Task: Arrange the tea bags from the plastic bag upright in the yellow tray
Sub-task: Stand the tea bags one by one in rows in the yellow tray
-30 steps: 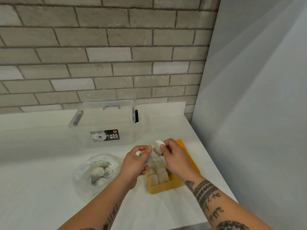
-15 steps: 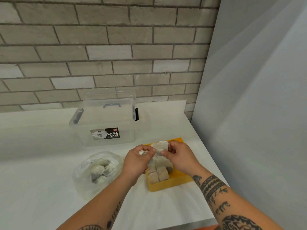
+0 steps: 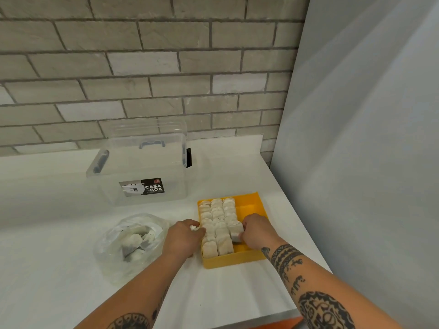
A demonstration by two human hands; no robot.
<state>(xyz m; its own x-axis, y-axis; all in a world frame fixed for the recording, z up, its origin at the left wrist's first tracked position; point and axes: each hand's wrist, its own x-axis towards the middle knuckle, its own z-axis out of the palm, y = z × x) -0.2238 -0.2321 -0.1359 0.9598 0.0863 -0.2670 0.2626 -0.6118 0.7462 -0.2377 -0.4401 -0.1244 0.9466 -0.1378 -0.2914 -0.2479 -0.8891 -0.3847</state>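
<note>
- Yellow tray [image 3: 251, 205] holds three rows of upright tea bags [image 3: 217, 218]; plastic bag [image 3: 111, 264] holds more.
- Right hand [image 3: 257, 231] grips one tea bag [image 3: 236, 235] inside the tray; left hand [image 3: 184, 238] pinches a white scrap [image 3: 193, 227] at its left rim.

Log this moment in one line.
right hand: grips tea bag in yellow tray | left hand: pinches white piece | plastic bag: not empty

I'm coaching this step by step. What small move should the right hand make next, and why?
Probably seat the tea bag the right hand pinches upright at the rightmost row's near end in the yellow tray; that row stops short of the other two.
</note>
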